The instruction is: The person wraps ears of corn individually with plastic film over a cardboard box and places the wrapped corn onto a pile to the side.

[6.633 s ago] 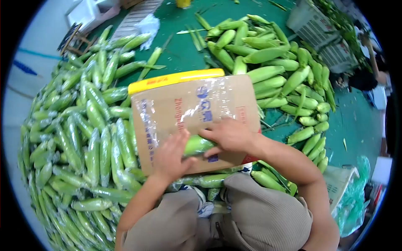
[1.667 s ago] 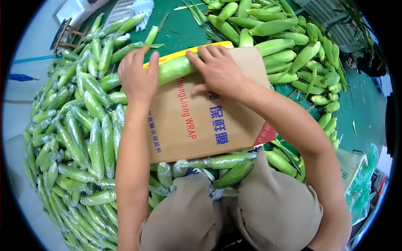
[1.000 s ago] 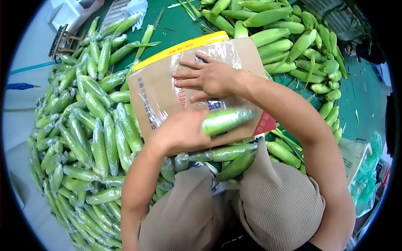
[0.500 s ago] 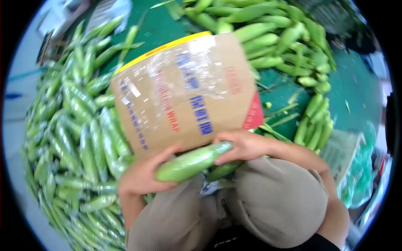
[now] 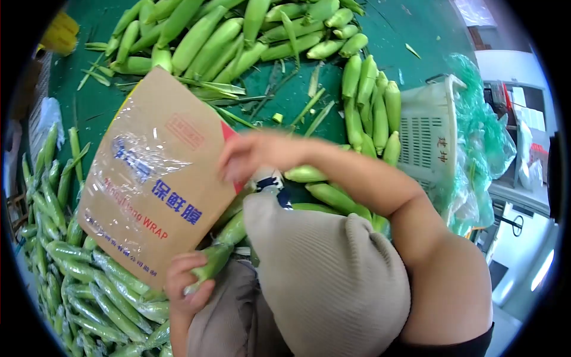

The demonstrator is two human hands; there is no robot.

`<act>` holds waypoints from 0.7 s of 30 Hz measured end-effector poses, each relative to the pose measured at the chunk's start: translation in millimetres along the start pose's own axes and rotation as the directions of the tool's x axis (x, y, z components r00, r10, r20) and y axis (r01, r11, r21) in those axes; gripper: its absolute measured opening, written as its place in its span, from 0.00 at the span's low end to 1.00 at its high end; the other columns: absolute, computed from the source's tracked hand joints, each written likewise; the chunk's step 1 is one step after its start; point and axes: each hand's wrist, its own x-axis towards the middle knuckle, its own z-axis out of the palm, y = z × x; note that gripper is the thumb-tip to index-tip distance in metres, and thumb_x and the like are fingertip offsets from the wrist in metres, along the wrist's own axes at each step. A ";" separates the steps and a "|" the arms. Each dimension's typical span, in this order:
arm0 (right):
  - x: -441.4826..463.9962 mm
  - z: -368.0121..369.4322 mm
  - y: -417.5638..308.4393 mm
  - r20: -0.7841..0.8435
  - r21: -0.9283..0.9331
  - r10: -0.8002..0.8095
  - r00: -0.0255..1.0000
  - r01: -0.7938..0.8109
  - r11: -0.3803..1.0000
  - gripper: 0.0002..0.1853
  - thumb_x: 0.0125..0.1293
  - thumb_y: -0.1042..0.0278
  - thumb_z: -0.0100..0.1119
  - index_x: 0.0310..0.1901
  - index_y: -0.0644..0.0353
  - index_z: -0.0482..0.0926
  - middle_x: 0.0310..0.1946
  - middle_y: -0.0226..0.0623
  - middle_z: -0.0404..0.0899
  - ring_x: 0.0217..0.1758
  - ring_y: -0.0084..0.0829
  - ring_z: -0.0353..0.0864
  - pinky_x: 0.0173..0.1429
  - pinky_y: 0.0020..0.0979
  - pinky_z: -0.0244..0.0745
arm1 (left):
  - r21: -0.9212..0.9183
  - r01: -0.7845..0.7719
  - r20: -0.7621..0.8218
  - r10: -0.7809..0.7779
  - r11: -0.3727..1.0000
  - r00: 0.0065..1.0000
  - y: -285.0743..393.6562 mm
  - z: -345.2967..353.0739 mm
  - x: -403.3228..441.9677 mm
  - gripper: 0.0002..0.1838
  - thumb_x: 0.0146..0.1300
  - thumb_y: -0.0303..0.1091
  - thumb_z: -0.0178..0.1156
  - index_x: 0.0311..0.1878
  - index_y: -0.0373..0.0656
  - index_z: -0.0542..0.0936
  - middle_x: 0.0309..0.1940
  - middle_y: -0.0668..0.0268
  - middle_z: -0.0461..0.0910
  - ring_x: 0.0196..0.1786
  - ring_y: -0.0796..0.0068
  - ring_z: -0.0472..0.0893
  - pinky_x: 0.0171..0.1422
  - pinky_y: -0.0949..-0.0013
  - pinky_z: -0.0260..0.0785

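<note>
My left hand is closed around the lower end of a green ear of corn, just above my lap. Its far end reaches toward more green ears, so the exact outline there is hard to make out. My right hand, smeared by motion, hovers by the red corner of a cardboard cling-film box; its fingers are too blurred to read. Loose clear film lies across the printed top of the box. Partly behind my right forearm and knee are several ears of corn.
Film-wrapped ears are heaped at the lower left. Unwrapped ears lie across the back of the green table, with another stack at right. Beyond it stand a white plastic basket and green plastic bags.
My view has swung right. My right hand has let go of the wrapped ear and moved up beside the box. My left hand still holds an ear, now lower and tilted.
</note>
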 end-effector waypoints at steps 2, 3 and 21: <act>-72.0 -55.1 -9.0 -0.452 -0.036 -0.052 0.890 0.040 0.999 0.10 0.76 0.63 0.67 0.51 0.57 0.81 0.48 0.29 0.84 0.53 0.23 0.84 0.58 0.31 0.81 | 0.065 0.186 0.141 -0.194 0.980 0.971 -2.2 5.3 3.6 0.17 0.68 0.34 0.72 0.44 0.43 0.70 0.51 0.50 0.84 0.53 0.48 0.86 0.61 0.45 0.80; -102.0 -82.4 8.4 -0.504 -0.512 -0.091 0.859 -0.212 0.833 0.16 0.71 0.60 0.69 0.52 0.59 0.80 0.39 0.34 0.82 0.46 0.33 0.85 0.56 0.34 0.81 | 0.030 0.392 0.147 -0.392 0.919 0.908 8.4 -0.8 7.3 0.12 0.68 0.32 0.71 0.41 0.42 0.74 0.50 0.52 0.86 0.51 0.50 0.87 0.57 0.48 0.80; -184.7 -51.2 47.7 -0.668 -0.681 -0.328 0.668 -0.370 0.632 0.45 0.58 0.61 0.79 0.75 0.64 0.67 0.62 0.55 0.81 0.64 0.51 0.84 0.68 0.42 0.78 | 0.392 0.467 -0.400 -0.310 0.793 0.862 -3.5 -29.2 27.0 0.10 0.64 0.24 0.69 0.48 0.44 0.84 0.41 0.61 0.84 0.47 0.58 0.83 0.58 0.58 0.75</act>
